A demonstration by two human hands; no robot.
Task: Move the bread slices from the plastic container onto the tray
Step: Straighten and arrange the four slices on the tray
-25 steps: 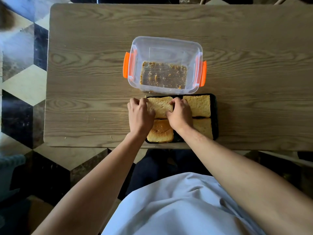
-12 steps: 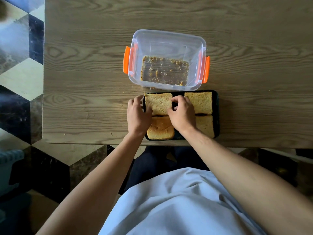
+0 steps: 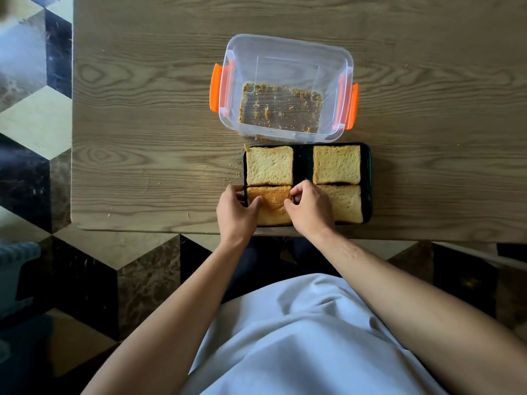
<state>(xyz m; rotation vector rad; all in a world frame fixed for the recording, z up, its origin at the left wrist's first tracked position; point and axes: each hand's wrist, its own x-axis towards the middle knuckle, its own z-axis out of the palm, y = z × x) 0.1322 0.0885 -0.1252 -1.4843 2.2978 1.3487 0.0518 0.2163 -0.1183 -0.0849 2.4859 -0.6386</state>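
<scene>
tray (image 3: 367, 169): dark, near table edge, just near of the container
bread slices: four on tray, two far, two near
near-left slice (image 3: 271, 202): darker crust side up, between both hands
left hand (image 3: 235, 208): fingers curled on left edge of near-left slice, thumb on top, pinching it
right hand (image 3: 309, 208): fingertips on right edge of same slice, gripping it
plastic container (image 3: 285, 47): clear, orange latches, only crumbs inside, far of tray
table (image 3: 142, 109): wood, crumbs left of tray

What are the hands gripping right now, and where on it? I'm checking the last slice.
Both hands pinch the near-left bread slice, left hand and right hand at opposite side edges.
</scene>
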